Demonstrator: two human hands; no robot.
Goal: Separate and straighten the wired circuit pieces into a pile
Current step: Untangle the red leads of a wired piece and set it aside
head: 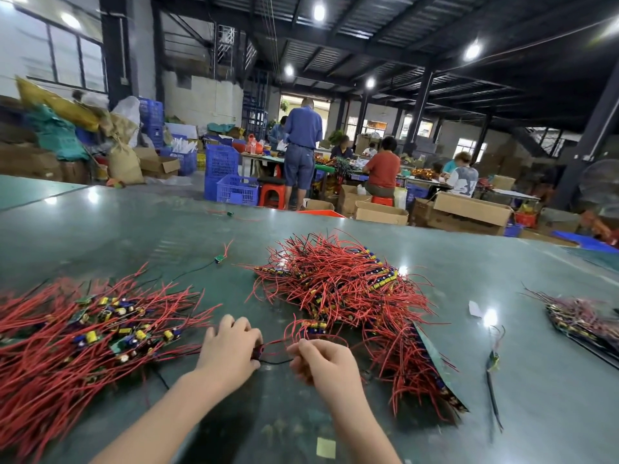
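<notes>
Both hands work on one wired circuit piece (258,352) near the front edge of the green surface (134,229), between two heaps. The left hand (231,349) has its fingers curled around the small board end of this piece, so it grips it. The right hand (316,361) pinches the wires of the same piece, a thin black wire (276,362) and a red wire (274,343), which run across the short gap between the two hands.

To my judgement, the step in hand is the straightening: the piece seems already free from the tangled heap (345,296) that lies just behind and to the right of the hands, although some red loops of that heap come very near the right hand, and I cannot tell if they touch it. On the left lies the sorted pile (90,333), where the wires point more or less in one direction and the yellow components sit in the middle.

The next move probably calls for a pull of the right hand along the wires, away from the board, while the left hand keeps the board fixed. After that the piece needs to go onto the left pile, with its wires parallel to the others. The wires are thin and bend easily, so the pull should be smooth and light.

A few single pieces lie apart on the surface, one small board (219,259) farther back and another piece (493,360) at the right.
</notes>
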